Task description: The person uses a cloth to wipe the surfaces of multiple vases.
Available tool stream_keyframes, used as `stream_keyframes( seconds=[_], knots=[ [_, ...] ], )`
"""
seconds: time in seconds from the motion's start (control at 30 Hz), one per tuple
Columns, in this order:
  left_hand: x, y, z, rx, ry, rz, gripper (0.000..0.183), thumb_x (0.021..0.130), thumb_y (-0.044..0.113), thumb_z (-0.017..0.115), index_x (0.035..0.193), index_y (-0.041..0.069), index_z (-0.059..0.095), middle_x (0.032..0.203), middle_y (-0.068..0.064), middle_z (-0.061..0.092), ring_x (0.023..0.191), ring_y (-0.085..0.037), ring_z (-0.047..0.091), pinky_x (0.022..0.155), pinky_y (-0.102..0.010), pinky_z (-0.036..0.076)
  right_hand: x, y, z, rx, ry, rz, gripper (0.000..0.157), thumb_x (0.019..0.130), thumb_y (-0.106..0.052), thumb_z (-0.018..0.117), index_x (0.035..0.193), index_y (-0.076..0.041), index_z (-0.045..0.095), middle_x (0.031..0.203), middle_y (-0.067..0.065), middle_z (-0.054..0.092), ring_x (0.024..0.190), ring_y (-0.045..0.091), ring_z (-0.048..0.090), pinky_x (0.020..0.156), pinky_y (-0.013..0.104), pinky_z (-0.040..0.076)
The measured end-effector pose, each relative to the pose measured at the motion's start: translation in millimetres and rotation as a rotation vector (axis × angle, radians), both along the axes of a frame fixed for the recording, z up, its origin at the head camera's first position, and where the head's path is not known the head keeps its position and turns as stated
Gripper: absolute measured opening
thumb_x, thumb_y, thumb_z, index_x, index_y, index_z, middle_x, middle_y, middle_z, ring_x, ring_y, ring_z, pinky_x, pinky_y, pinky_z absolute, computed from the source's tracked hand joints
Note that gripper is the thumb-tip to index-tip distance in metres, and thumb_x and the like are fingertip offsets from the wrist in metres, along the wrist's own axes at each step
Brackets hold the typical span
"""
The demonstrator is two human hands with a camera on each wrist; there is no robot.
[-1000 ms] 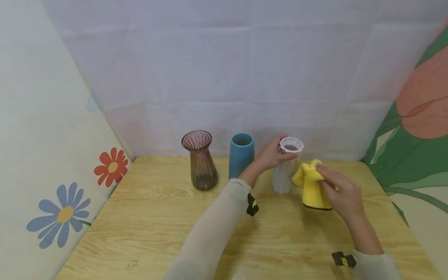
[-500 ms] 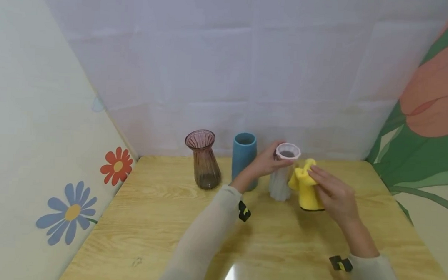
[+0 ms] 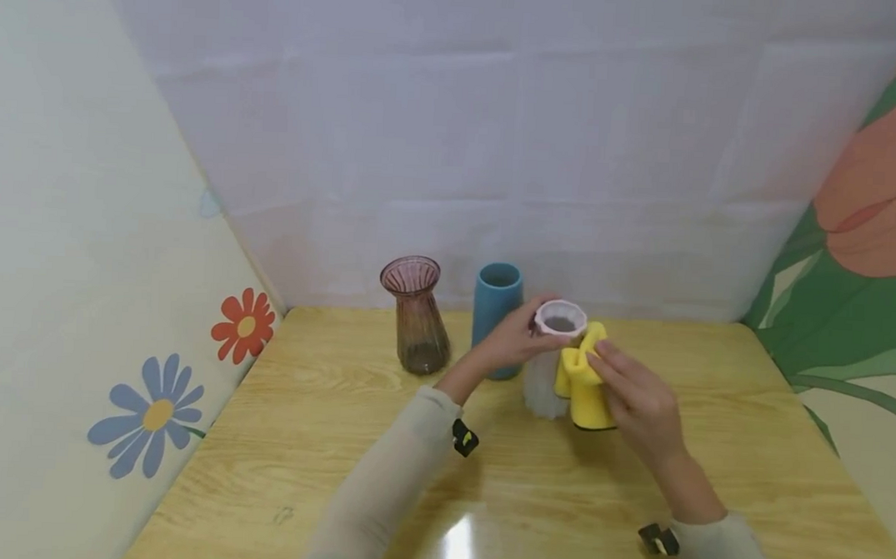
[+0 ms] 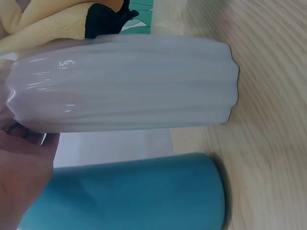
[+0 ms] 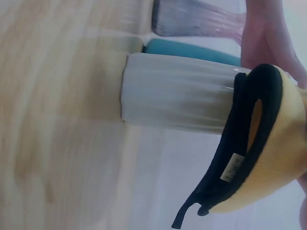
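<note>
A white fluted vase stands upright near the back of the table. My left hand grips it around the neck, just below the scalloped rim, as the left wrist view also shows. My right hand pinches a yellow cloth with a dark hem between thumb and fingers. The cloth hangs bunched at the right side of the vase and overlaps it in the head view. In the right wrist view, the cloth's black edge and a white label show in front of the vase.
A blue cylindrical vase stands close behind the left hand. Farther left is a pinkish ribbed glass vase with a flared mouth. The wooden table meets a pale sheet at the back.
My left hand has drawn the white vase toward me and a little left, away from the back. My right hand has brought the yellow cloth left, closer against the vase.
</note>
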State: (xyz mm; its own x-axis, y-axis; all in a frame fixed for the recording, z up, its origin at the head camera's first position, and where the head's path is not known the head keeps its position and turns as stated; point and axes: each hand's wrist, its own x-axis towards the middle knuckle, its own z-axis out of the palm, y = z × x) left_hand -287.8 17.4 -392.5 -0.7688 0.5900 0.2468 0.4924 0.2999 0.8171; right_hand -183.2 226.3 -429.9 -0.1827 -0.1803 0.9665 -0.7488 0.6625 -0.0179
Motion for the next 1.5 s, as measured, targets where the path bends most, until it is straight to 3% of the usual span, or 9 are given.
stream_keyframes(
  seconds=[0.23,0.43,0.67,0.87,0.93,1.37,1.5],
  knots=[
    [9.7,-21,-3.4,0.063,0.005,-0.075,0.066,0.092,0.011,0.075,0.149,0.004,0.043,0.133,-0.014,0.059,0.116,-0.021,0.059,0.095,-0.030,0.050,8.1,-24,-6.9,0.034,0.008,-0.013,0.029,0.105,-0.013,0.051,0.109,-0.001,0.078,0.114,0.015,0.074,0.097,0.037,0.073,0.097,0.031,0.052],
    [17.3,-42,-2.9,0.125,-0.040,-0.132,0.067,0.092,0.005,0.072,0.151,0.003,0.040,0.136,-0.018,0.054,0.118,-0.023,0.057,0.097,-0.033,0.049,15.4,-49,-11.5,0.029,0.011,0.010,0.029,0.105,-0.015,0.053,0.112,-0.001,0.077,0.116,0.016,0.073,0.104,0.035,0.071,0.096,0.036,0.054],
    [20.8,-61,-4.3,0.155,-0.102,-0.201,0.071,0.093,0.020,0.073,0.152,0.002,0.038,0.137,-0.020,0.054,0.121,-0.025,0.055,0.100,-0.038,0.048,30.7,-79,-10.1,0.056,-0.033,-0.042,0.031,0.105,-0.017,0.052,0.116,-0.001,0.075,0.119,0.017,0.072,0.106,0.039,0.070,0.084,0.047,0.057],
    [22.1,-71,-5.2,0.160,-0.167,-0.237,0.101,0.081,0.064,0.076,0.151,0.002,0.038,0.136,-0.023,0.053,0.119,-0.017,0.055,0.099,-0.032,0.047,43.1,-98,-11.0,0.130,-0.073,-0.133,0.034,0.106,-0.018,0.047,0.122,-0.001,0.072,0.122,0.019,0.071,0.111,0.041,0.068,0.083,0.049,0.058],
    [21.6,-73,-4.9,0.164,-0.177,-0.247,0.110,0.075,0.072,0.075,0.150,0.001,0.038,0.135,-0.024,0.053,0.117,-0.015,0.055,0.099,-0.030,0.047,45.3,-102,-11.3,0.138,-0.079,-0.146,0.035,0.106,-0.018,0.047,0.122,0.000,0.072,0.122,0.020,0.070,0.112,0.042,0.067,0.082,0.049,0.058],
    [22.9,-77,1.5,0.186,-0.210,-0.269,0.113,0.073,0.072,0.076,0.150,-0.001,0.036,0.137,-0.026,0.050,0.117,-0.017,0.054,0.097,-0.033,0.048,50.9,-111,-15.6,0.137,-0.123,-0.152,0.037,0.108,-0.022,0.044,0.121,0.000,0.072,0.118,0.022,0.071,0.111,0.042,0.067,0.082,0.049,0.058],
    [22.8,-79,1.4,0.207,-0.210,-0.278,0.099,0.082,0.057,0.079,0.149,-0.003,0.037,0.138,-0.027,0.050,0.119,-0.018,0.053,0.098,-0.034,0.048,51.7,-111,-19.2,0.149,-0.141,-0.158,0.038,0.109,-0.022,0.044,0.119,0.000,0.073,0.117,0.022,0.071,0.111,0.043,0.067,0.082,0.049,0.058]
  ],
)
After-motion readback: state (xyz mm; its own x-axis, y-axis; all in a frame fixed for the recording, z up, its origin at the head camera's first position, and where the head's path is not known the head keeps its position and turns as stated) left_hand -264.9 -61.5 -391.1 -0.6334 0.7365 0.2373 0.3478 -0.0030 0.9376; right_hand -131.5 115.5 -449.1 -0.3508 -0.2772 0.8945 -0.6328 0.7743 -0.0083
